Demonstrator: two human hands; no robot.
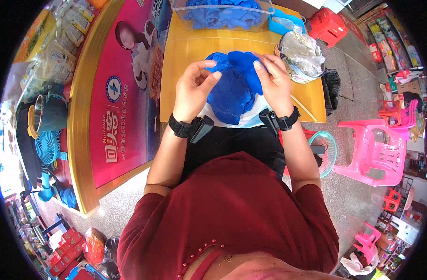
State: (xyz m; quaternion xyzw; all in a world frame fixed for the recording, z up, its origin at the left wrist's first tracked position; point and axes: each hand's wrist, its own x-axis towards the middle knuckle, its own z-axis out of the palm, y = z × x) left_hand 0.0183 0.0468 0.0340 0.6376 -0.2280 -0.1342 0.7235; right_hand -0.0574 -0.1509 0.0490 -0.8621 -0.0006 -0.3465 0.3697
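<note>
Both hands are over a pile of soft blue pieces [230, 93], thin and rounded, resting on something white [209, 114] at the table's near edge. My left hand [195, 88] is at the pile's upper left, its fingers curled and thumb bent against the blue material. My right hand [274, 84] grips the upper right of a blue piece, thumb on the front and fingertips partly hidden behind it. Dark straps with black devices circle both wrists.
The yellow table [181, 49] holds a clear tub [176, 5] of blue pieces, a blue tray [275, 25], a round container with plastic bags [302, 70] and a thin stick [304, 108]. A pink-fronted counter [101, 172] stands left; a pink chair [376, 154], green basket [327, 149] and red stools [327, 25] stand right.
</note>
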